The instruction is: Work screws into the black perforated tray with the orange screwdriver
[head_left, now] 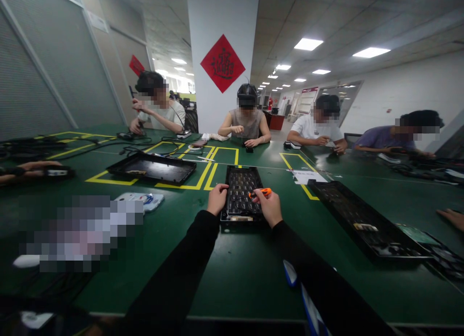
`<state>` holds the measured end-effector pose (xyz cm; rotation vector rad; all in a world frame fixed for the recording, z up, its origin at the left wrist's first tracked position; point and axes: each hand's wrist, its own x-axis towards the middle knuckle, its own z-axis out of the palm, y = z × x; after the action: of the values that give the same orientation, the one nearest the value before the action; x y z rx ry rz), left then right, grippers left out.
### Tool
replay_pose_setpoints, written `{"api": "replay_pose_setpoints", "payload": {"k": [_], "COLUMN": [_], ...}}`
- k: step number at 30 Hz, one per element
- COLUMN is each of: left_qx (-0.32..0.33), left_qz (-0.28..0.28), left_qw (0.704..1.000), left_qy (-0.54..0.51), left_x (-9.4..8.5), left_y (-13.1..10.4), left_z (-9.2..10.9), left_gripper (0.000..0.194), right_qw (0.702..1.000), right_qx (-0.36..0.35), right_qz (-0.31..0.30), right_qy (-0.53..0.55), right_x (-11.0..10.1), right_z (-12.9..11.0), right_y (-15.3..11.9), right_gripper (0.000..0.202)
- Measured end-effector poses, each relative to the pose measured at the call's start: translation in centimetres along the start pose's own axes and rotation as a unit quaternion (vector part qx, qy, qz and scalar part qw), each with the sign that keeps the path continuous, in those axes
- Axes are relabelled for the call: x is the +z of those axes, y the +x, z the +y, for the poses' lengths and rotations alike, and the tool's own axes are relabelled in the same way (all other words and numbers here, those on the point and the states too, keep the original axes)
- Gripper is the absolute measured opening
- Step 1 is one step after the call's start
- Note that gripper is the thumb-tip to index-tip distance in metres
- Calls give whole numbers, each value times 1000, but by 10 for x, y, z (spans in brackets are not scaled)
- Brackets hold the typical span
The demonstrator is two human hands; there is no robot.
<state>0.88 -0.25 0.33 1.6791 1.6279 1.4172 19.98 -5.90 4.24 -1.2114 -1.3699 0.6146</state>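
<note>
1. A person's right hand (268,204) grips an orange tool (260,193) between thumb and fingers, its front end pointing left over a black casing (239,181); whether the tip touches is too small to tell.
2. The left hand (218,199), fingers curled, touches the casing's left rim; whether it clamps the edge or merely rests there cannot be told.
3. The casing lies between the two hands on a green worktop (235,273), its inside marked with rows of small shapes, a pale strip (241,219) along its near end.
4. Beyond the left hand and to its left sits a shallow black tray (165,168); nearer, also to the left of that hand, lies a white-and-blue packet (154,201).
5. Well to the right of the right hand, a long black housing (348,200) lies at a slant, with a sheet of white paper (306,177) just beyond its far end.
6. Facing both hands across the worktop, four co-workers sit bent over items of their own, beneath a red diamond-shaped sign (223,64) on a white pillar (203,14).
</note>
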Motion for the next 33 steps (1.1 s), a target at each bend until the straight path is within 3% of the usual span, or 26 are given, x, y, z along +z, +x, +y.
{"api": "replay_pose_setpoints", "payload": {"k": [15,33], "left_qx": [8,22], "left_qz": [1,3], "left_qw": [1000,1000], "left_qy": [-7,-20], "left_x": [-2,1], "left_y": [-3,0], "left_z": [3,-4], "left_gripper": [25,24], "right_qw": [998,997], "right_qx": [-21,-32], "right_qz": [-50,-63], "right_qy": [-7,-6], "right_x": [0,-1], "right_z": [-11,-15], "right_y": [-5,-6], "right_gripper": [36,35]}}
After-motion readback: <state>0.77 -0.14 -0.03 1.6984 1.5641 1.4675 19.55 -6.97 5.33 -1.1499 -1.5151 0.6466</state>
